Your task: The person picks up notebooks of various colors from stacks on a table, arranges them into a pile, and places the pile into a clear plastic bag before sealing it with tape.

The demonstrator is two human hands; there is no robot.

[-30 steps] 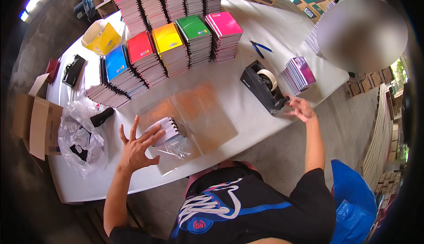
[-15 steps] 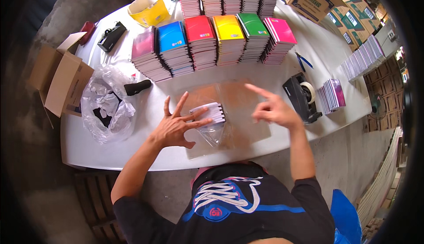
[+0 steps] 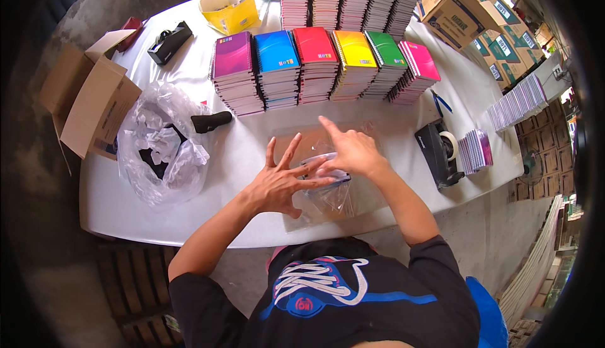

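Observation:
A small bundle of spiral-bound notebooks [image 3: 340, 179] lies inside a clear plastic bag [image 3: 336, 206] in front of me, partly hidden by my hands. My left hand [image 3: 277, 183] is spread wide, its fingertips resting on the bundle's left part. Over the bundle's right side is my right hand [image 3: 356, 152], index finger stretched out away from me and thumb reaching down by the left fingertips. Its other fingers are mostly hidden, and I see nothing plainly held in it. Flat clear plastic sheets [image 3: 372, 200] lie beneath.
Stacks of coloured notebooks [image 3: 315, 70] stand beyond my hands. Right: a black tape dispenser [image 3: 435, 156], small notebooks [image 3: 474, 149] and blue-handled pliers [image 3: 442, 101]. Left: a plastic bag of crumpled paper [image 3: 164, 152], an open carton [image 3: 101, 108], another black dispenser [image 3: 170, 44] and a yellow box [image 3: 230, 12].
My right hand has come left and down onto the bundle from the right. My left hand stays spread over it. The whole view has shifted slightly.

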